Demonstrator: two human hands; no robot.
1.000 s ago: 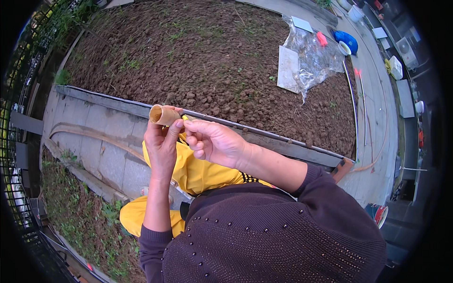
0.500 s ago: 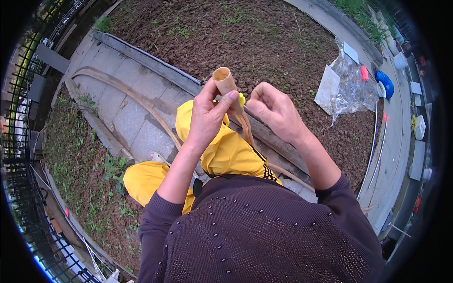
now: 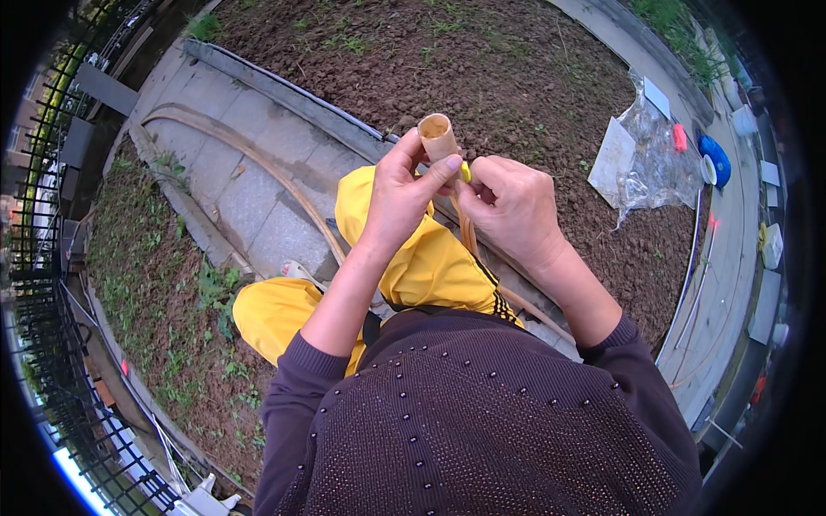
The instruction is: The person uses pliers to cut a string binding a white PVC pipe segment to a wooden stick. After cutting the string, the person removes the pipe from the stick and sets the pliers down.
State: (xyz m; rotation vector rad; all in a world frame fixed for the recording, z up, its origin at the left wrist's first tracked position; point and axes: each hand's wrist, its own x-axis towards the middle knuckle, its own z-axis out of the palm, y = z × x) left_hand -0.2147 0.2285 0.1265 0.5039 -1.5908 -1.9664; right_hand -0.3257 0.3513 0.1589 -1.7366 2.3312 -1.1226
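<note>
My left hand (image 3: pixel 403 191) is wrapped round the end of a tan hose (image 3: pixel 438 144), its thumb laid across the front. The round mouth of the hose points up and toward me. On the hose's right side sits a small yellow knob (image 3: pixel 465 172), perhaps part of a hose clamp; the band is hidden. My right hand (image 3: pixel 516 205) pinches at this knob with bent thumb and forefinger. Below my hands the flattened hose runs down beside my yellow-trousered knee (image 3: pixel 422 267).
More hose (image 3: pixel 258 159) lies along the paving (image 3: pixel 232 202) at left. Turned soil (image 3: pixel 482 73) lies beyond a stone kerb (image 3: pixel 284 95). At right are clear plastic sheeting (image 3: pixel 658 163), white boards (image 3: pixel 613 159) and a blue bag (image 3: pixel 716 159). A black fence (image 3: pixel 34 284) stands far left.
My right fingers have moved onto the yellow knob, from just beside it. My left hand keeps hold of the hose end. The whole view has shifted slightly.
</note>
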